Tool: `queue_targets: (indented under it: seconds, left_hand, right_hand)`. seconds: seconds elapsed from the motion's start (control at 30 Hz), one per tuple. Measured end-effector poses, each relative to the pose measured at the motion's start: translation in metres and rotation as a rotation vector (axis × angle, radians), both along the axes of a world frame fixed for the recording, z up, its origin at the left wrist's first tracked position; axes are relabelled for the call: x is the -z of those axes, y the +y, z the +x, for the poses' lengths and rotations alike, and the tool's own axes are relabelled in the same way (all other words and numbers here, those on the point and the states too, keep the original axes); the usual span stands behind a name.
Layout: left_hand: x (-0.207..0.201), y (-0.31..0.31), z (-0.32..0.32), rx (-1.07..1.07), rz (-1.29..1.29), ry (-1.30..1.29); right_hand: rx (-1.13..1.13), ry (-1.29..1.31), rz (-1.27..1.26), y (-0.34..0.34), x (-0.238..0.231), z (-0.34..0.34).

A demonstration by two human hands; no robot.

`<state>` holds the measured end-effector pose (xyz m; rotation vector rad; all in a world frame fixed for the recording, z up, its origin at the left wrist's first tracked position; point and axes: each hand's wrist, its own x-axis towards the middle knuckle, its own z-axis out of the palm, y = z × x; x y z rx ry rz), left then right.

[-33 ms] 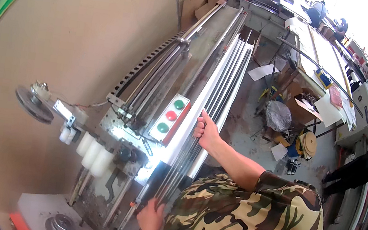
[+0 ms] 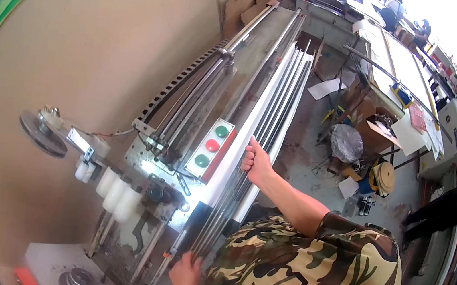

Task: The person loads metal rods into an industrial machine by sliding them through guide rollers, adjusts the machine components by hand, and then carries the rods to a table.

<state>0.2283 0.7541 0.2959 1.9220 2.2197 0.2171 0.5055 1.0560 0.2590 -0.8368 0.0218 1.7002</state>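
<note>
The slender rods (image 2: 217, 216), probably stiff and slick, suit a mid-length hold: right grip (image 2: 255, 163) curled around them, left grip (image 2: 186, 273) unclear.

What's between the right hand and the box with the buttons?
In the head view, part of a long white strip lies between the right hand and the button box.

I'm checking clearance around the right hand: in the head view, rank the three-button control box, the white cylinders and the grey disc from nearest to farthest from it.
1. Three-button control box: just left of the right hand.
2. White cylinders: farther left and lower in the view.
3. Grey disc: farthest left of the three.
</note>
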Motion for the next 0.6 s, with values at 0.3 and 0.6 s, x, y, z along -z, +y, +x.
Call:
queue_targets:
  seconds: [0.3, 0.6]
  left_hand:
    - [0.015, 0.014, 0.015, 0.022, 0.115, -0.114]
    - [0.049, 0.025, 0.018, -0.075, 0.036, -0.001]
  right_hand:
    - [-0.005, -0.013, -0.072, 0.053, 0.053, 0.038]
    - [-0.798, -1.3, 0.139, 0.033, 0.026, 0.072]
